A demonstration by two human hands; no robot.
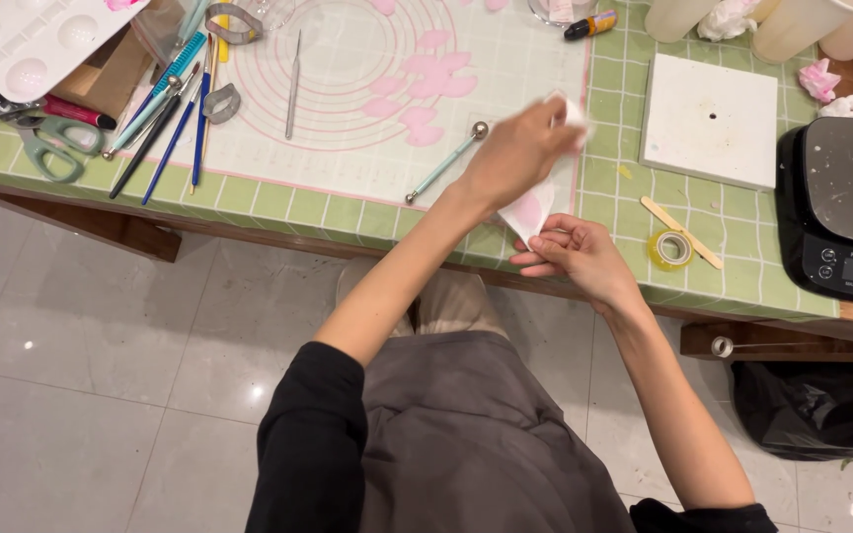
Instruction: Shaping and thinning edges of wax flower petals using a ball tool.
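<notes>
A: Landmark: the translucent silicone mat (348, 118), printed with pink concentric rings, lying on the green-checked bench (733, 237). State of the hands?

B: Left hand (517, 150) sits over the mat's right edge, blurred; its grip is closed on something small, white and crumpled-looking (573, 109). I cannot tell the material. Right hand (577, 255) is just below the mat's lower right corner, at the bench edge; fingers pinch the lower end of a thin, pale pink-white sheet (530, 209). The sheet runs up between the two hands.

A: Items on the mat?

B: Flat pink petal-shaped pieces (426, 84), soft matte look, clustered right of centre; count uncertain, some overlap. One ball-ended tool (444, 164), metal tip, pale blue handle. One slim metal tool (293, 84), upper left.

A: Right of the mat?

B: One white square block (711, 118), matte, small hole in its face. One flat wooden stick (681, 231). One roll of yellowish tape (670, 249), touching the stick. One black kitchen scale (841, 207), glossy top.

A: Left of the mat?

B: One pair of green-handled scissors (49, 146); several pens and brushes (165, 114) laid fanned; one white plastic palette (37, 39).
</notes>
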